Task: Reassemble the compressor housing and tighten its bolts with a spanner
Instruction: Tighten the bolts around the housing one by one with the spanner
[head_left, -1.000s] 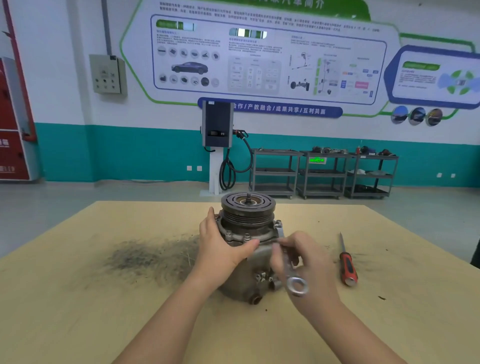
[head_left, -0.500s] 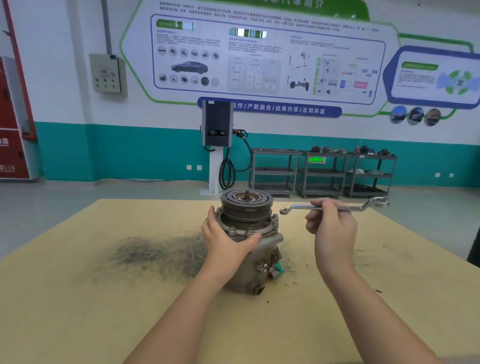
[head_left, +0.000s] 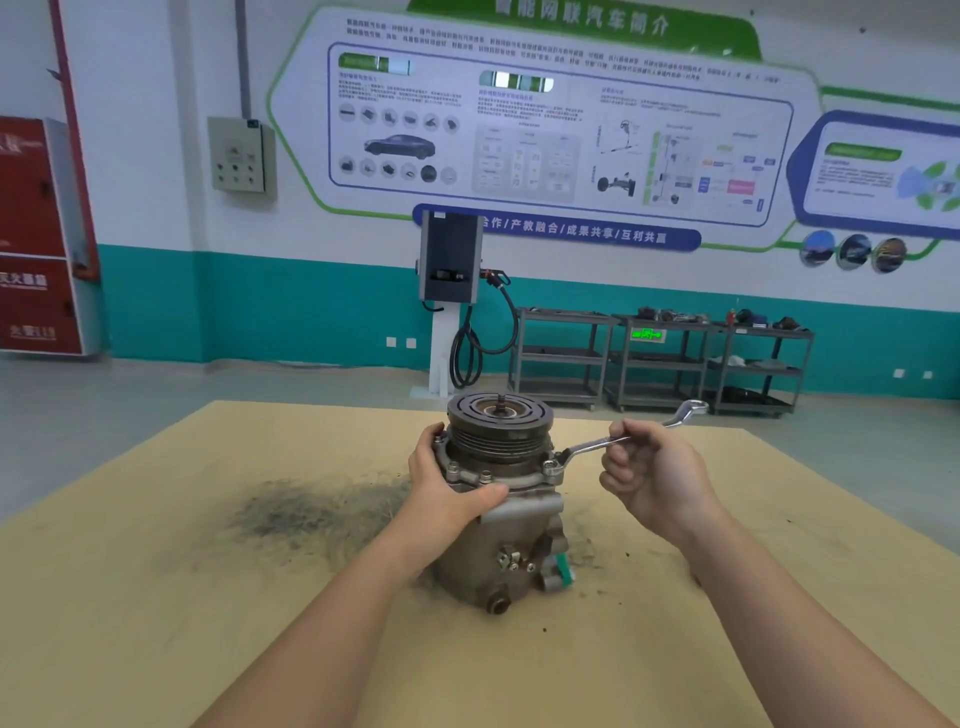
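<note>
Spanner (head_left: 613, 440) gripped by right hand (head_left: 655, 478), ring on flange bolt (head_left: 550, 466), left hand (head_left: 447, 493) clasping compressor (head_left: 501, 519) mid-table.

I count one compressor (head_left: 501, 499) standing on my table (head_left: 156, 597), and one spanner (head_left: 623, 439) just right of it. Two of my hands are at it: my left hand (head_left: 441, 493) and my right hand (head_left: 654, 473). Three bolts (head_left: 485, 475) show on its flange. Beyond the compressor stand three shelf carts (head_left: 563, 358) and one charger (head_left: 449, 265).
</note>
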